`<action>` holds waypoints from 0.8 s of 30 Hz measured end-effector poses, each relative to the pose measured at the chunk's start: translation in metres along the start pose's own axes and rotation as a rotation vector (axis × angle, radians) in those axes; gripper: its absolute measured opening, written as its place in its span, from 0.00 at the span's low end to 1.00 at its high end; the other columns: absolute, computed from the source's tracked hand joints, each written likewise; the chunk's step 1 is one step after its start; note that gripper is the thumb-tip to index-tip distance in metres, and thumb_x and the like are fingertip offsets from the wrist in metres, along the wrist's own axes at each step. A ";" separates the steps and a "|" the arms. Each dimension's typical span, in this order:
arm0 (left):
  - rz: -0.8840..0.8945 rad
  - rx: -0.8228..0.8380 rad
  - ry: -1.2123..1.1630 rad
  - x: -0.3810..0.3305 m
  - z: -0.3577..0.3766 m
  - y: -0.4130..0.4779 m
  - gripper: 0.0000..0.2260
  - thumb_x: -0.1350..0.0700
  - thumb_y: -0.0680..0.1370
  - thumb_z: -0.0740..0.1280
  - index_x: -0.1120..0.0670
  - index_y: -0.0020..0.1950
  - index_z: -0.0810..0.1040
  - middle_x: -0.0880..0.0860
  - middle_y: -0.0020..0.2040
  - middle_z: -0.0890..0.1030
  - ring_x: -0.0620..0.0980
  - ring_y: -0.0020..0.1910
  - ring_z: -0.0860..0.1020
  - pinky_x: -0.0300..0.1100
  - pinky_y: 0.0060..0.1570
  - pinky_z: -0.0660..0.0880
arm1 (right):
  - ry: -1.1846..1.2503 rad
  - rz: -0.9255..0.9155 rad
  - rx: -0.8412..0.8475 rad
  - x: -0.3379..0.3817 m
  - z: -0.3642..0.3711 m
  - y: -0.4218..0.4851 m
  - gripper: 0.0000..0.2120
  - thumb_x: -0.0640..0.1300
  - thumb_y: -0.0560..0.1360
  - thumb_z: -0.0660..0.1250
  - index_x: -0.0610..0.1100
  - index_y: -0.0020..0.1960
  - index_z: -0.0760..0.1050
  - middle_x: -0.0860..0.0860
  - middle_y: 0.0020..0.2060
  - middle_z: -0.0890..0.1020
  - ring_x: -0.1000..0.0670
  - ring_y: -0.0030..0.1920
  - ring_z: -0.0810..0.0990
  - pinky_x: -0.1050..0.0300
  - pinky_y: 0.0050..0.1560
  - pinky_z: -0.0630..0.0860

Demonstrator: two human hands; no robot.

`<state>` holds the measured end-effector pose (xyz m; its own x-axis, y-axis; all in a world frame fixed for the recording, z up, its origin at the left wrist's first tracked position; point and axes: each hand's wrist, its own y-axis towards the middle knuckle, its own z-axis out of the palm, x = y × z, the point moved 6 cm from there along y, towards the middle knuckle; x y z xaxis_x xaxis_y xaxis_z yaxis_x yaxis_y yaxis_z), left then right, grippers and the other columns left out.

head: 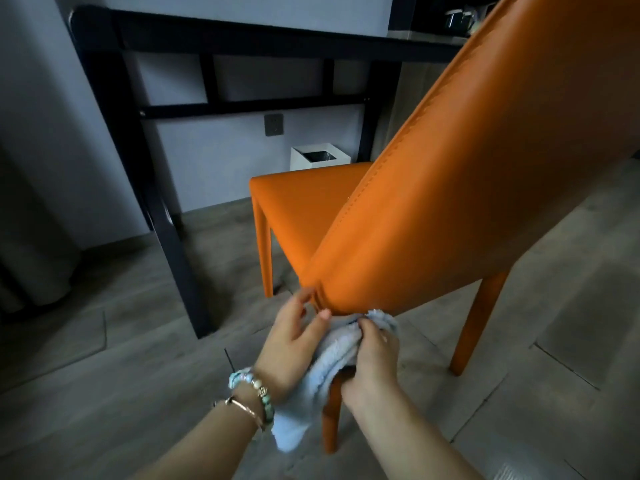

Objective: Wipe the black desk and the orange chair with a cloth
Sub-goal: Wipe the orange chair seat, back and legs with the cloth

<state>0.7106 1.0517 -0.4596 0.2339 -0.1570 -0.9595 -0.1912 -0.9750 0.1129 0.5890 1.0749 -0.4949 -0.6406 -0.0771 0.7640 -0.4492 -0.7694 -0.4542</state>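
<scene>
The orange chair (467, 188) fills the right of the view, its curved back towards me and its seat beyond. A pale blue cloth (325, 368) is wrapped round the chair's rear leg just under the lower corner of the back. My right hand (375, 355) grips the cloth against that leg. My left hand (294, 344) lies on the cloth's other side with fingers stretched out, fingertips touching the corner of the chair back. The black desk (180, 39) stands behind, at upper left.
A white square waste bin (320, 157) sits on the floor under the desk by the wall, below a grey wall socket (273, 124). The desk's black leg (173, 237) stands left of the chair. Grey wood-look floor (121, 375) lies around. A dark curtain hangs at far left.
</scene>
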 end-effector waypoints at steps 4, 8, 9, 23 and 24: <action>-0.018 0.189 0.177 0.020 -0.002 -0.017 0.21 0.33 0.64 0.60 0.34 0.55 0.67 0.40 0.57 0.77 0.34 0.56 0.74 0.32 0.58 0.69 | 0.003 0.112 0.054 -0.004 0.006 -0.017 0.11 0.51 0.77 0.61 0.44 0.46 0.75 0.42 0.42 0.80 0.46 0.39 0.82 0.52 0.47 0.78; -0.052 -0.018 0.173 0.025 -0.042 -0.017 0.15 0.39 0.60 0.67 0.42 0.42 0.76 0.36 0.37 0.82 0.30 0.39 0.78 0.30 0.42 0.73 | -0.760 0.095 0.364 0.022 0.000 -0.036 0.12 0.57 0.79 0.56 0.51 0.49 0.74 0.47 0.39 0.83 0.49 0.32 0.82 0.55 0.34 0.78; -0.073 -0.124 0.113 0.023 -0.054 -0.016 0.13 0.41 0.60 0.68 0.45 0.40 0.77 0.37 0.35 0.82 0.33 0.37 0.78 0.31 0.40 0.74 | -0.978 -0.098 0.356 0.043 -0.001 -0.035 0.12 0.57 0.79 0.56 0.51 0.48 0.73 0.47 0.36 0.83 0.49 0.31 0.82 0.54 0.33 0.79; -0.680 -0.095 -0.265 0.102 0.050 0.018 0.18 0.63 0.78 0.57 0.61 0.69 0.66 0.61 0.65 0.74 0.59 0.61 0.75 0.53 0.59 0.74 | -0.733 -1.099 0.112 0.139 0.040 -0.072 0.20 0.46 0.72 0.71 0.54 0.40 0.57 0.54 0.31 0.68 0.61 0.31 0.72 0.69 0.31 0.68; -0.721 0.011 -0.167 0.119 0.057 0.010 0.19 0.62 0.78 0.58 0.62 0.69 0.67 0.61 0.65 0.73 0.59 0.61 0.75 0.51 0.58 0.76 | -0.728 -1.106 0.112 0.139 0.040 -0.072 0.20 0.46 0.72 0.71 0.54 0.40 0.57 0.55 0.31 0.68 0.61 0.31 0.71 0.68 0.31 0.68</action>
<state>0.6820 1.0318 -0.5876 0.1574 0.5488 -0.8210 -0.0541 -0.8254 -0.5620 0.5570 1.0940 -0.3374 0.5199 0.3264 0.7894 -0.4380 -0.6915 0.5744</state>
